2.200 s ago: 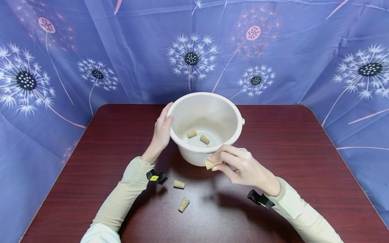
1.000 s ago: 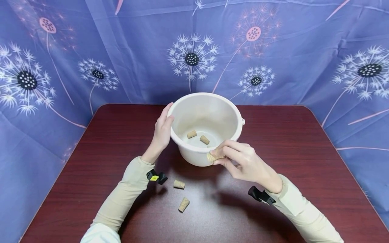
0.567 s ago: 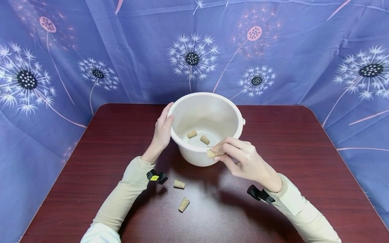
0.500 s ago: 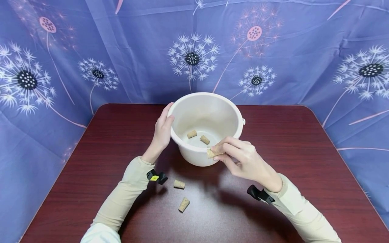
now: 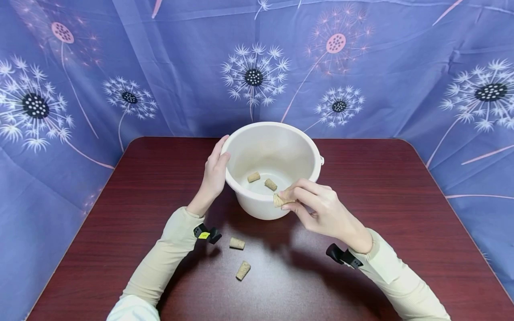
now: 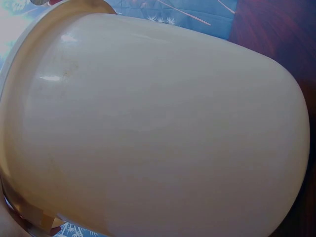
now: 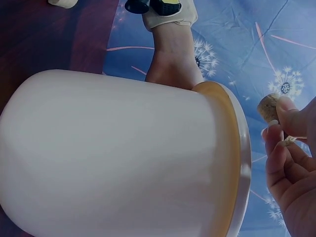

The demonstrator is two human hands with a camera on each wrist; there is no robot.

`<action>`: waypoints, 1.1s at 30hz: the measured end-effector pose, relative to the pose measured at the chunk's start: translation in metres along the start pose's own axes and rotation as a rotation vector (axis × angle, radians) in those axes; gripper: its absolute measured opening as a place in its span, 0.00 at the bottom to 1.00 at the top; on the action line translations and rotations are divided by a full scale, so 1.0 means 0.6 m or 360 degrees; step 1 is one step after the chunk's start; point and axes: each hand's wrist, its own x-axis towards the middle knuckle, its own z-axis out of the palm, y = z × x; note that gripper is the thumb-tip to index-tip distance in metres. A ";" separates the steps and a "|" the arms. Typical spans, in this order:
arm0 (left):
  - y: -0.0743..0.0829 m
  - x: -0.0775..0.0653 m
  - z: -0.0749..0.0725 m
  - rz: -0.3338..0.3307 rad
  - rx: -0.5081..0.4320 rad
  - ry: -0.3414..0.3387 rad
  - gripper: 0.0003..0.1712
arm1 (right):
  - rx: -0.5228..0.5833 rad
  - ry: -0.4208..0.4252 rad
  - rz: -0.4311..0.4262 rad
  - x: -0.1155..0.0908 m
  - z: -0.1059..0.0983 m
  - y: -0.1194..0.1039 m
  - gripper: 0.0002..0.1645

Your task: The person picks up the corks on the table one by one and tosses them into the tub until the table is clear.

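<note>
A white plastic bucket (image 5: pixel 257 206) stands on the table, its mouth facing up toward the head camera. My left hand (image 5: pixel 214 171) grips its left rim, thumb on top. My right hand (image 5: pixel 315 209) pinches a cork (image 5: pixel 278 200) at the front right rim, in front of the bucket's wall. In the right wrist view that cork (image 7: pixel 268 107) sits between thumb and fingers, and a second cork-like bit (image 7: pixel 289 140) shows among the curled fingers. Inside the bucket lie two corks, one left (image 5: pixel 253 177) and one right (image 5: pixel 271 184). The front wall hides part of the bucket floor.
Two more corks lie on the dark red table (image 5: pixel 381 178) in front of the bucket, one nearer it (image 5: pixel 237 243) and one closer to me (image 5: pixel 242 270). A blue dandelion-print cloth (image 5: pixel 180 67) hangs behind and at both sides.
My right hand has risen slightly with the cork, from below the bucket's front rim up to the rim, then stayed nearly still. My left hand and the bucket have not moved.
</note>
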 end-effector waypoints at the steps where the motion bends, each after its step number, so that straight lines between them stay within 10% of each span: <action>1: 0.000 0.000 0.000 -0.0003 0.0001 0.0000 0.29 | -0.0002 0.0000 0.0002 0.000 0.000 0.000 0.12; 33: -0.003 0.001 -0.001 0.0010 0.0000 -0.0010 0.29 | -0.0174 0.0054 0.0150 0.005 0.002 0.002 0.13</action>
